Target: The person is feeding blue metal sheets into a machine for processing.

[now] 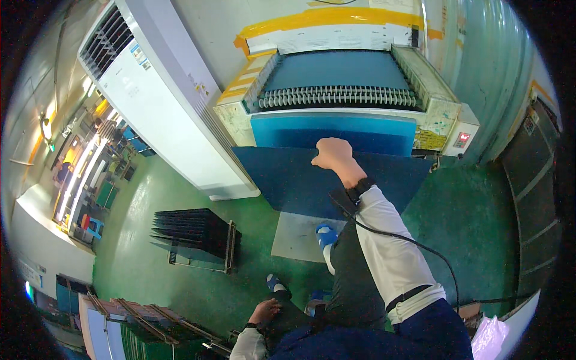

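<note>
My right hand (336,157) is closed over the top edge of a large dark blue panel (282,177), which stands tilted in front of the roller machine. Behind it, a brighter blue sheet (282,129) hangs across the machine's front, its lower part covered by the panel. A row of pale rollers (339,96) runs along the mouth of the machine, with a flat blue-grey surface (336,67) beyond. My left hand (264,311) lies on my left thigh, away from the panel, with its fingers laid over the trouser leg and holding nothing visible.
On the green floor at left stands a rack (231,246) of dark upright panels. A tall white air conditioner (162,96) flanks the machine. Near my feet lies a pale floor sheet (297,237). More racked boards (144,339) sit lower left; a cable (429,246) trails from my right wrist.
</note>
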Demonstrator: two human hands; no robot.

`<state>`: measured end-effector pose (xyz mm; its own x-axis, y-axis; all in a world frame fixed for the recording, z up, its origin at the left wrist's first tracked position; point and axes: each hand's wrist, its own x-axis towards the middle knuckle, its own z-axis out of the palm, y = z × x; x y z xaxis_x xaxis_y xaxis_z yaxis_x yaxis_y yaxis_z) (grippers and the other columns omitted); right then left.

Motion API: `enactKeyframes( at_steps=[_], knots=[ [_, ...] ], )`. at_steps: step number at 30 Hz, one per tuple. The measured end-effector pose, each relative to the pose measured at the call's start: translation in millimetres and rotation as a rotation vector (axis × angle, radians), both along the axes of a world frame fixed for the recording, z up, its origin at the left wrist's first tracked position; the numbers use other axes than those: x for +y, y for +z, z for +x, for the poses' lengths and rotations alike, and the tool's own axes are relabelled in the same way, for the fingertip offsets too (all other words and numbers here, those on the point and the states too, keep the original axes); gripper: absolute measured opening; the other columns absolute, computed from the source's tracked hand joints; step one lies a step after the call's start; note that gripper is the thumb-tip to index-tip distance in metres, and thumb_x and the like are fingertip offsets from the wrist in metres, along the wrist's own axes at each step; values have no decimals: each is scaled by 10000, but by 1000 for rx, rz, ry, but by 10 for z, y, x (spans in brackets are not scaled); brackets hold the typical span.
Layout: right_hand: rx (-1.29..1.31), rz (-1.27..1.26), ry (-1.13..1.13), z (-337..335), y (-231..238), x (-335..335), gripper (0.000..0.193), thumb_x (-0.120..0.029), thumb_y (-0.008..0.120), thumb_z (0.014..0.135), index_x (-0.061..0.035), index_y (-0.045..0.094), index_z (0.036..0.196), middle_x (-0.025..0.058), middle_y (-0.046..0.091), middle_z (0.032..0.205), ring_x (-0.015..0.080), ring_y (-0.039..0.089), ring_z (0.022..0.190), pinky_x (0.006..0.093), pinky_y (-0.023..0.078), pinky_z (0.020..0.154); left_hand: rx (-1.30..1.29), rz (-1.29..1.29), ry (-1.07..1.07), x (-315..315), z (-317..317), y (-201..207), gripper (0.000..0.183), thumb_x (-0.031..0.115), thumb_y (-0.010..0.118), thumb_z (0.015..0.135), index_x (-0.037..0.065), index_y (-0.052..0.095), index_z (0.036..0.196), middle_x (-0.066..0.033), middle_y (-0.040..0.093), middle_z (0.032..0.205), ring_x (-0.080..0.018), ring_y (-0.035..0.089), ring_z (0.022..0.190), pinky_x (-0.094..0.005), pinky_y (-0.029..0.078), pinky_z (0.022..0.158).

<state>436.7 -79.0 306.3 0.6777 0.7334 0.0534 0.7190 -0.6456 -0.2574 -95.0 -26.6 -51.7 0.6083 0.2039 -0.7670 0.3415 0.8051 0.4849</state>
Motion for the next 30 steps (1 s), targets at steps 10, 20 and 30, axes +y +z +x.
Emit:
enactKeyframes(
  at_steps=[10,20,30],
  knots=[
    [-14,15,-1,-6,-10,1,301,-324,662,640,-69,657,800,124,640,829,295,614,799,397,491,673,151,75,-27,-62,124,208,314,271,533,866,16,494,1045,-125,614,938,-193,593,778,-280,485,672],
    [2,7,1,-18,19,-24,300,-324,663,643,-72,656,805,120,640,818,293,616,792,399,490,666,69,90,-41,-64,84,144,294,284,523,872,37,498,1030,-99,612,949,-172,588,767,-258,479,657],
    [-9,12,-9,4,-18,-4,304,-320,660,639,-67,654,809,119,640,815,290,615,797,395,491,666,132,57,-32,-49,90,117,260,268,498,887,39,527,1008,-74,616,913,-161,583,763,-237,469,642]
  ],
)
